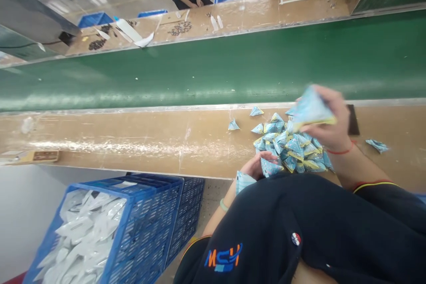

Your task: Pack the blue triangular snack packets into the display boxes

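My right hand point(334, 120) is raised above a pile, closed on a light-blue pyramid-shaped packet point(311, 108) with a yellow edge. Hand and packet are slightly blurred. Under it, on the brown bench, lies a heap of similar small packets point(294, 144). At the heap's near left edge, my left hand point(254, 166) curls its fingers around another blue packet point(270, 167), close to my body; its thumb is hidden. Two stray packets, one blue packet point(234, 125) and another packet point(256, 111), sit left of the heap. A flattened packet point(376, 145) lies to the right.
Beyond the bench point(133, 133) runs a green conveyor belt point(199, 71). Blue crates point(133, 213) stand at lower left, the nearest filled with white packets point(89, 230). Across the belt, two people work at a ledge with white bottles point(128, 30) and small dark parts point(179, 28).
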Available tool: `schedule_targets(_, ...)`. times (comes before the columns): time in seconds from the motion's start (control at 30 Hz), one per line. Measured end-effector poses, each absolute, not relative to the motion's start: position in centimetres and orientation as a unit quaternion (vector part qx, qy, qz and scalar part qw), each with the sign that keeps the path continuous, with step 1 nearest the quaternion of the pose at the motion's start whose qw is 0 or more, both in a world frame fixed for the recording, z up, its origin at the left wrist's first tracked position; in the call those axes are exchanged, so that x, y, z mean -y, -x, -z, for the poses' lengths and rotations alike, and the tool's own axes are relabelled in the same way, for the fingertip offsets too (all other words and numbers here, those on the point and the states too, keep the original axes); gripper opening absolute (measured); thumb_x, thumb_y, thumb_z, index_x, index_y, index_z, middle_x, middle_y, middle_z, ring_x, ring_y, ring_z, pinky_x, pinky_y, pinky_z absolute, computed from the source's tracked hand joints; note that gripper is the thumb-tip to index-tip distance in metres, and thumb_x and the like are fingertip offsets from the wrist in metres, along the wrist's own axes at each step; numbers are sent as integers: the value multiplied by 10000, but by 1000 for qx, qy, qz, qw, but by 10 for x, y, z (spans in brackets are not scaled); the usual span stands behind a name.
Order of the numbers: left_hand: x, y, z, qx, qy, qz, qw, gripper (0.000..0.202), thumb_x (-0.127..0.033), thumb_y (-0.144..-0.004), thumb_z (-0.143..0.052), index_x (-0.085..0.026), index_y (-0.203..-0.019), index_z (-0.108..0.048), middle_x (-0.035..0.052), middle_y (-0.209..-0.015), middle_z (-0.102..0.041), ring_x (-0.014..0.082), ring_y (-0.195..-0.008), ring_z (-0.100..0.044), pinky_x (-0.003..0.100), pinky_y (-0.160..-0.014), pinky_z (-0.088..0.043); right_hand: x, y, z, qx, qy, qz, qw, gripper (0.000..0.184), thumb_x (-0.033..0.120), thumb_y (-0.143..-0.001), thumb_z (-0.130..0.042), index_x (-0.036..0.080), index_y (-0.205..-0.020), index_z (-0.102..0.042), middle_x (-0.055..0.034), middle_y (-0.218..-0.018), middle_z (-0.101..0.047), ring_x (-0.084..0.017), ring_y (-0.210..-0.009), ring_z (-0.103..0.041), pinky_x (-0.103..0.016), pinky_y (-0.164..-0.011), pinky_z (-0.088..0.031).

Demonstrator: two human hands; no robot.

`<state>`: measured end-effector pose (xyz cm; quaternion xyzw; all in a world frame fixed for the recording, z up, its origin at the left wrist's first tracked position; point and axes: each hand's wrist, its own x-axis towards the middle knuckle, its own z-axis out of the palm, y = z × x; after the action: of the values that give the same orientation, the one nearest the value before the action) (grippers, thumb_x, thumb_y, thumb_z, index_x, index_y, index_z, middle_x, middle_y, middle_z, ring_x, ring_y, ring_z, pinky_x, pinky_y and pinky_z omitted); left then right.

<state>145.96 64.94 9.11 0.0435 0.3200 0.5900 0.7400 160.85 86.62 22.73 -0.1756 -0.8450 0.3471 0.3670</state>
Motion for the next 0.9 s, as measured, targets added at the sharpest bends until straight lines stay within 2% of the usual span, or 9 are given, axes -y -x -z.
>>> schedule_targets(0.17, -650, -1461, -87, -312, -39, -589, 744, 502, -560, -827, -709, -170, -1141, -681, 131, -1151, -714, 297, -1064, -675, 442, -946, -491, -873, -1593, -215, 882, 150, -310, 322, 683, 610, -788, -765, 251, -1350, -618, -100, -1211, -700, -292, -1079, -658, -470, -971, -534)
schedule_targets(0.3, -645, -1460, -85, -312, -51, -574, 755, 503, -545, -843, -690, -190, -1197, -652, 134, -1264, -678, 315, -1136, -650, 429, -911, -487, -884, -1582, -195, 912, 138, -295, 250, 811, 690, -780, -727, 235, -1429, -556, -123, -1271, -679, -330, -1137, -628, -552, -1041, -481)
schedule_targets(0.4, -643, -1458, -77, -303, -60, -560, 769, 561, -515, -786, -741, -198, -1233, -618, 139, -1342, -632, 344, -1182, -626, 457, -937, -465, -886, -1580, -190, 908, 146, -266, 289, 921, 725, -726, -750, 220, -1462, -522, -150, -1372, -618, -373, -1260, -558, -605, -1110, -415)
schedule_targets(0.5, -644, -1458, -67, -303, -38, -565, 766, 574, -458, -749, -754, -212, -1239, -586, 135, -1358, -612, 358, -1205, -607, 478, -954, -443, -873, -1583, -192, 899, 149, -281, 301, 601, 558, -845, -725, 241, -1344, -617, -123, -1309, -657, -324, -1224, -592, -554, -1078, -461)
schedule_targets(0.6, -646, -1459, -59, -307, -23, -575, 758, 590, -393, -742, -722, -248, -1288, -552, 109, -1355, -611, 322, -1193, -601, 438, -938, -446, -843, -1587, -184, 910, 79, -358, 193, 383, 423, -899, -693, 237, -1234, -672, -92, -1181, -712, -261, -1114, -652, -459, -988, -529)
schedule_targets(0.7, -646, -1462, -55, -305, -10, -580, 755, 622, -343, -720, -683, -256, -1318, -534, 91, -1276, -646, 296, -1136, -612, 407, -908, -454, -813, -1591, -159, 912, -3, -409, 37, 453, 349, -858, -746, 221, -1283, -658, -109, -1265, -684, -254, -1136, -656, -418, -964, -548)
schedule_targets(0.77, -646, -1463, -55, -303, 10, -580, 756, 652, -300, -692, -674, -265, -1328, -530, 76, -1255, -654, 275, -1093, -626, 410, -917, -459, -804, -1595, -147, 910, -8, -414, -5, 428, 289, -858, -741, 216, -1274, -674, -120, -1270, -685, -265, -1150, -659, -420, -959, -554)
schedule_targets(0.83, -645, -1462, -58, -298, 25, -579, 758, 675, -268, -689, -674, -297, -1346, -522, 51, -1293, -641, 262, -1115, -630, 435, -977, -451, -809, -1601, -151, 901, 26, -432, 38, 366, 282, -877, -724, 231, -1238, -695, -109, -1184, -721, -266, -1107, -683, -419, -919, -572)
schedule_targets(0.9, -644, -1458, -64, -291, 21, -576, 764, 648, -290, -734, -679, -314, -1361, -519, 49, -1342, -627, 280, -1186, -624, 466, -1030, -432, -825, -1613, -174, 851, 86, -492, 163, 423, 354, -898, -716, 282, -1309, -648, -92, -1180, -727, -260, -1066, -707, -426, -885, -590)
